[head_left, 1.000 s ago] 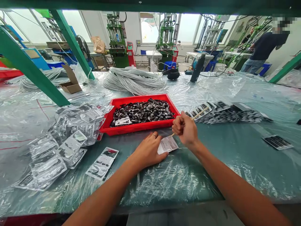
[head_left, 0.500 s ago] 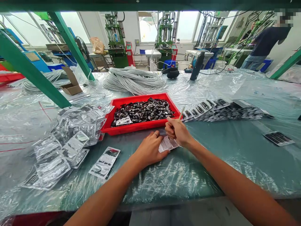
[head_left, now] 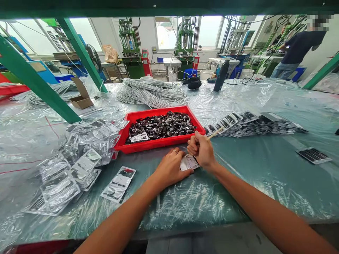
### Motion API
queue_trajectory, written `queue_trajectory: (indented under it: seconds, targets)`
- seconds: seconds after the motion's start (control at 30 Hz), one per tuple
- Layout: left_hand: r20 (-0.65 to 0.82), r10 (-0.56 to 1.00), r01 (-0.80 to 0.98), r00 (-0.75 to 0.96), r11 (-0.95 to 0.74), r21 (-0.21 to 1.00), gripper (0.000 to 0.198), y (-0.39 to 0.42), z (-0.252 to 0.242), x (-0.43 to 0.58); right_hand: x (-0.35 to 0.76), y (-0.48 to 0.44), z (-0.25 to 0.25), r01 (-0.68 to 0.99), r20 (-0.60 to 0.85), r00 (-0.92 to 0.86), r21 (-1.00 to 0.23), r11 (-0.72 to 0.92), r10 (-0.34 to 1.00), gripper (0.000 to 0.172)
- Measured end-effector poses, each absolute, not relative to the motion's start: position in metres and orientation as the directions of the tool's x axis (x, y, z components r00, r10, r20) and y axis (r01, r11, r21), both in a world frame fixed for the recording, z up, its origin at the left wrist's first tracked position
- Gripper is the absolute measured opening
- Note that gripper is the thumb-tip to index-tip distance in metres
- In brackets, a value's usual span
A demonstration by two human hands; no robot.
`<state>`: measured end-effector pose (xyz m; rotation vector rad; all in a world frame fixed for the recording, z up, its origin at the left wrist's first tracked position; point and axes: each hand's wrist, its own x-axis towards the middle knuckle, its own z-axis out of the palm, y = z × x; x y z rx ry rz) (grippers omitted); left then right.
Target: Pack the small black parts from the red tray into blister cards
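My left hand [head_left: 172, 165] lies on the table over a silver printed plastic card [head_left: 189, 163], its thumb along the near edge and its fingers at the far edge, holding it down. The fingers hide the card's left part. My right hand [head_left: 201, 150] is a fist just above the card's right end, wrapped round a thin pale stick [head_left: 215, 134] that points up and right. The stick's lower end is hidden in the fist. Beyond both hands stands a red tray [head_left: 156, 144] heaped with small black parts [head_left: 169, 123]. A similar silver card [head_left: 119, 184] lies to the left.
A loose pile of silver cards [head_left: 58, 187] spreads at left. Overlapping cards with black parts [head_left: 254, 124] stretch to the right, and a single one [head_left: 314, 155] lies apart. Behind are a grey cable coil [head_left: 152, 92] and a green post [head_left: 71, 67]. A person [head_left: 300, 49] stands far right.
The stick in my right hand has tipped over from nearly upright to leaning right, as the fist turned slightly. My left hand stays on the card.
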<state>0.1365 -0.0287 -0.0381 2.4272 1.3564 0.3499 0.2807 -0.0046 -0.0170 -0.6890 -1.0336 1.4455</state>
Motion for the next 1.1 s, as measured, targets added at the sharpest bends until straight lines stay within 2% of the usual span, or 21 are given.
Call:
queue_trajectory:
  seconds: [0.2, 0.33, 0.47, 0.53, 0.6, 0.7, 0.8, 0.87, 1.0, 1.1]
  targets:
    - [0.114, 0.818, 0.705, 0.564, -0.549, 0.450, 0.046, -0.025, -0.045, 0.136, 0.270, -0.001, -0.024, -0.404, 0.158, -0.120, -0.910, 0.097, 0.980, 0.063]
    - [0.113, 0.834, 0.715, 0.541, -0.526, 0.461, 0.047, -0.026, -0.045, 0.136, 0.275, -0.005, -0.012, -0.329, 0.067, -0.303, -0.944, -0.038, 0.951, 0.057]
    - [0.086, 0.844, 0.721, 0.530, -0.502, 0.477, 0.043, -0.030, -0.045, 0.139, 0.287, -0.016, 0.004, -0.184, -0.079, -0.577, -0.957, -0.224, 0.813, 0.051]
    - [0.093, 0.842, 0.717, 0.532, -0.506, 0.480, 0.041, -0.030, -0.045, 0.139, 0.291, -0.018, 0.007, -0.142, -0.100, -0.616, -0.962, -0.235, 0.782, 0.050]
    - [0.087, 0.831, 0.708, 0.549, -0.518, 0.480, 0.046, -0.029, -0.043, 0.137, 0.294, -0.015, 0.006, -0.204, -0.054, -0.552, -0.959, -0.197, 0.832, 0.051]
    - [0.056, 0.828, 0.724, 0.558, -0.519, 0.454, 0.066, -0.027, -0.037, 0.132, 0.295, -0.009, 0.001, -0.418, 0.092, -0.328, -0.907, -0.057, 0.940, 0.055]
    - [0.000, 0.851, 0.772, 0.524, -0.476, 0.422, 0.060, -0.026, -0.032, 0.129, 0.291, -0.007, -0.005, -0.517, 0.175, -0.206, -0.855, 0.045, 0.963, 0.058]
    - [-0.017, 0.857, 0.775, 0.514, -0.456, 0.438, 0.050, -0.027, -0.032, 0.130, 0.285, -0.010, -0.010, -0.509, 0.175, -0.212, -0.860, 0.045, 0.961, 0.059]
    - [0.013, 0.858, 0.737, 0.513, -0.449, 0.505, 0.051, -0.027, -0.037, 0.135, 0.271, -0.015, -0.021, -0.450, 0.193, -0.184, -0.888, 0.092, 0.964, 0.061]
    - [0.077, 0.837, 0.659, 0.542, -0.479, 0.579, 0.044, -0.025, -0.042, 0.136, 0.264, -0.014, -0.029, -0.362, 0.230, -0.151, -0.918, 0.162, 0.961, 0.061]
